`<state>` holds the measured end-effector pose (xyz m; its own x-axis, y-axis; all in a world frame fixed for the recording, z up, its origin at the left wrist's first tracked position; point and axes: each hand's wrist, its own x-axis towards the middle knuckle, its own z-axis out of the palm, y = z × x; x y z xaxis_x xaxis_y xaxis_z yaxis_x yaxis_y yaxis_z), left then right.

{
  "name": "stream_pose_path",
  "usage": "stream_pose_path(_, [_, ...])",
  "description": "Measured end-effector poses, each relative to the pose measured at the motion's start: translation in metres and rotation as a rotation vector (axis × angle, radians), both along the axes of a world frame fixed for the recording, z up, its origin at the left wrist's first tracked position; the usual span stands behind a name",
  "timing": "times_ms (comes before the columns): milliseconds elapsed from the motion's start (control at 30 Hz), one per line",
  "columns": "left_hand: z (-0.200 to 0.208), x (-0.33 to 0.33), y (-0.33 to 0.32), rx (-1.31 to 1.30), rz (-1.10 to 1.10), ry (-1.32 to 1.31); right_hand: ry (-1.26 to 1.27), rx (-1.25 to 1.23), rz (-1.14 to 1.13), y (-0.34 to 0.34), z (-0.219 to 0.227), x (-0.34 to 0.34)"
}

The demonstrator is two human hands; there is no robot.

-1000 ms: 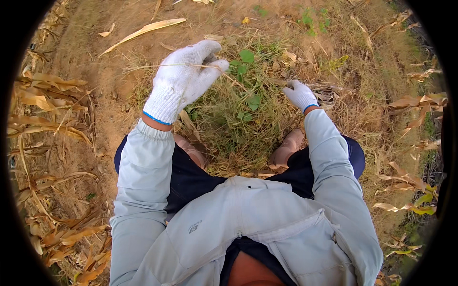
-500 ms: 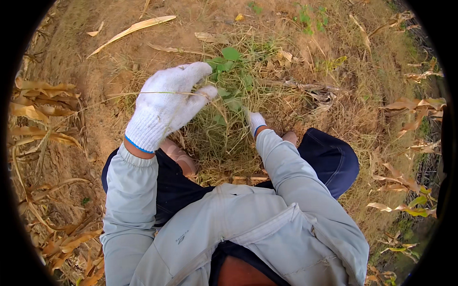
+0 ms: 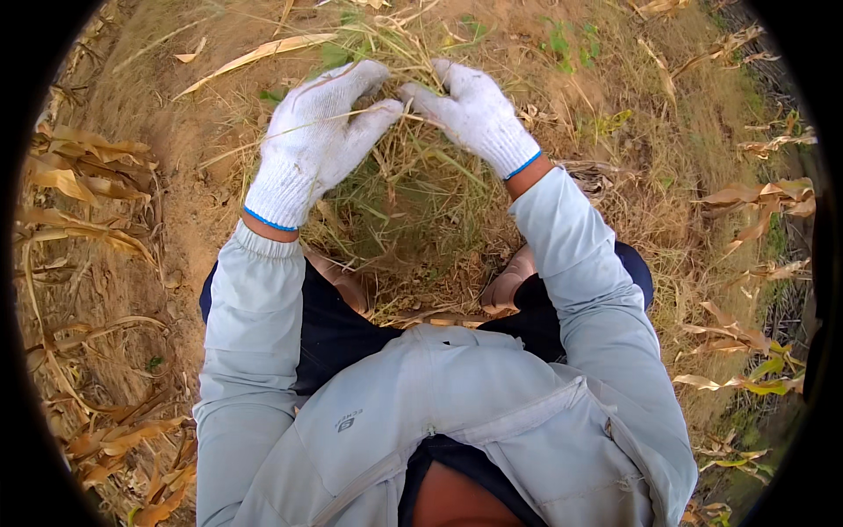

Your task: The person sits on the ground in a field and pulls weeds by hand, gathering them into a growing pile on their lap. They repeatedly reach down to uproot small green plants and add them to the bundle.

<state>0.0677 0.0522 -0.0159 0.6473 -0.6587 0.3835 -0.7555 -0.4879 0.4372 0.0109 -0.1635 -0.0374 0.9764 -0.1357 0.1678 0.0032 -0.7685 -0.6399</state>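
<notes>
A loose bundle of grass (image 3: 395, 44), mostly dry with some green blades, is lifted in front of me between both hands. My left hand (image 3: 320, 132), in a white knit glove with a blue cuff edge, curls its fingers and thumb round the bundle's left side. Opposite it, my right hand (image 3: 479, 114), gloved the same way, grips the right side. The fingertips of both hands partly disappear into the stalks. Below them, more cut grass (image 3: 404, 211) lies on the soil between my feet, with stray blades hanging down.
Dry corn leaves (image 3: 79, 176) lie along the left, and more corn plants (image 3: 764, 206) border the right. A long dry leaf (image 3: 255, 61) rests on bare soil beyond my left hand. Small green weeds (image 3: 562, 44) grow at the far right. My shoes (image 3: 509, 281) flank the grass pile.
My right hand has come up from low beside the pile to meet the left. The grass has risen and moved farther from me, now between both hands.
</notes>
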Motion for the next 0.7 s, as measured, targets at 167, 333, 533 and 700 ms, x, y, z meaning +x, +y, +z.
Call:
stream_pose_path(167, [-0.001,-0.004,0.005,0.003,0.021,-0.076,-0.36,0.107,-0.136,-0.037,0.08,-0.016])
stream_pose_path(333, [0.015,-0.015,-0.002,0.189,0.006,0.21,0.422,-0.486,-0.021,-0.05,0.041,-0.044])
stream_pose_path(533, [0.009,-0.014,-0.009,0.036,0.017,0.358,0.255,-0.264,-0.105,-0.054,0.013,-0.056])
stream_pose_path(700, [0.02,-0.02,-0.02,-0.559,0.071,0.511,0.337,-0.106,-0.079,-0.058,0.037,-0.051])
